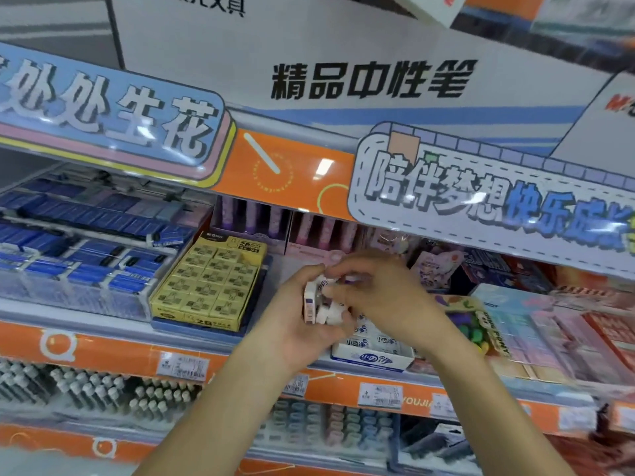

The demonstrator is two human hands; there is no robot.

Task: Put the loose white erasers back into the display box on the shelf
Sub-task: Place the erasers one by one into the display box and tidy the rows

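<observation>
White erasers [324,305] sit bunched in the left hand [302,314], fingers curled around them, above the display box [372,357] on the shelf [103,348]; right hand [381,297] pinches one.

Two hands are in view, left hand [295,314] and right hand [381,293]. At 9 o'clock of them stands one yellow eraser box [209,283]. One white display box [374,355] sits at 6 o'clock. The white erasers [324,304] are several; exact number unclear.
</observation>
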